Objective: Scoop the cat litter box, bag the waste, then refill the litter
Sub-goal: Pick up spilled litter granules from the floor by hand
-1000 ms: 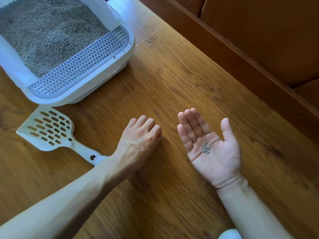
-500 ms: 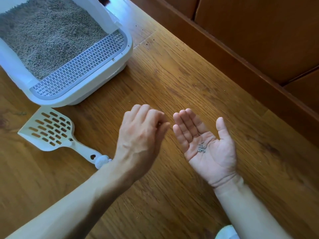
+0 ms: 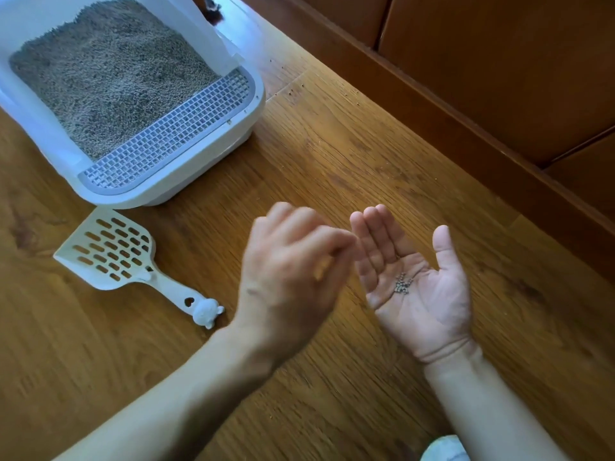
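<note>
Wooden floor [image 3: 382, 154] carries a white litter box [image 3: 233, 141] full of grey litter [image 3: 106, 74], with a slotted scoop [image 3: 109, 251] lying just beside it, untouched. The right hand [image 3: 419, 287] lies palm up, fingers apart, cupped to hold stray litter pellets [image 3: 402, 283]. The left hand [image 3: 293, 277] hovers alongside, blurred, fingers pinched together, probably dropping gathered pellets into that palm.

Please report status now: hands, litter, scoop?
Right hand open, palm up, pellets in it. Left hand blurred beside it, fingers curled. Scoop on floor, untouched. Litter box unobstructed.
</note>
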Tool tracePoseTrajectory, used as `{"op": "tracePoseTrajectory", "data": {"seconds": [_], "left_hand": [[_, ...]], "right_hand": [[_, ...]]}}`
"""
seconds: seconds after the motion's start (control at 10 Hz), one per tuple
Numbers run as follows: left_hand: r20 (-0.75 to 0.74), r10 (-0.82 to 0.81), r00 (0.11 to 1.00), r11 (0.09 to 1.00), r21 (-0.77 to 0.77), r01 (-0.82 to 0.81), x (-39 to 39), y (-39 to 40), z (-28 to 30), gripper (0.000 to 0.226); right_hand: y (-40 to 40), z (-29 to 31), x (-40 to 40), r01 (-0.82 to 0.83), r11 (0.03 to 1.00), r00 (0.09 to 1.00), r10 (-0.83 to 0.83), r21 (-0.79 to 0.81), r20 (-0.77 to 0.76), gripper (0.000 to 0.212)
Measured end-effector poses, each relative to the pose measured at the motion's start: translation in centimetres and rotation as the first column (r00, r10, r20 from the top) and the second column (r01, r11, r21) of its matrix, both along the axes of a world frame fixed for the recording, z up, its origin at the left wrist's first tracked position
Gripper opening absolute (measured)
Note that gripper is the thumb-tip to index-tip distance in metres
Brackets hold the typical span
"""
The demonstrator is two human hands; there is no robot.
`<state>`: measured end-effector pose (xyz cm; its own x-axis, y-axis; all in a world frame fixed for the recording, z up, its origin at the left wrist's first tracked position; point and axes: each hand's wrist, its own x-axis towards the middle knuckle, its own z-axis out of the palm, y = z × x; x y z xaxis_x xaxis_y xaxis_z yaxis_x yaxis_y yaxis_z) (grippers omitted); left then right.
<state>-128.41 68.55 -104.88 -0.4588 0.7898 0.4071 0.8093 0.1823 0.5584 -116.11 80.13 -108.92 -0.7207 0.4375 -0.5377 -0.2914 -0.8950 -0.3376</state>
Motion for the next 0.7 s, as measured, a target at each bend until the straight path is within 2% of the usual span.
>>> {"op": "tracePoseTrajectory", "data": {"seconds": [0.1, 0.2, 0.5, 0.6, 0.7], "left_hand": [[0.033, 0.179, 0.983, 0.964, -0.206, -0.169, -3.4, -1.9, -2.9, 0.010], [-0.001, 0.212, 0.977, 0.903, -0.382, -0.196, -4.2, -4.0, -5.6, 0.009], [-0.089, 0.128, 0.988, 0.876, -0.456, -0.155, -3.5, -5.8, -7.7, 0.009], [-0.119, 0.084, 0.989, 0.863, -0.488, -0.132, -3.6, -6.3, -8.7, 0.012], [-0.143, 0.075, 0.987, 0.883, -0.451, -0.132, -3.4, -6.3, -9.1, 0.023]], "right_hand": [[0.3, -0.5, 0.4, 0.002, 0.994, 0.997, -0.011, -0.112, -0.075, 0.076], [0.0, -0.4, 0.4, -0.016, 0.992, 0.998, 0.010, -0.125, -0.055, 0.077], [0.2, -0.4, 0.3, -0.033, 0.992, 0.993, 0.018, -0.126, -0.117, 0.078], [0.3, -0.9, 0.5, -0.035, 0.990, 0.990, 0.015, -0.134, -0.141, 0.078], [0.2, -1.0, 0.5, -0.034, 0.992, 0.991, 0.018, -0.124, -0.134, 0.078]]}}
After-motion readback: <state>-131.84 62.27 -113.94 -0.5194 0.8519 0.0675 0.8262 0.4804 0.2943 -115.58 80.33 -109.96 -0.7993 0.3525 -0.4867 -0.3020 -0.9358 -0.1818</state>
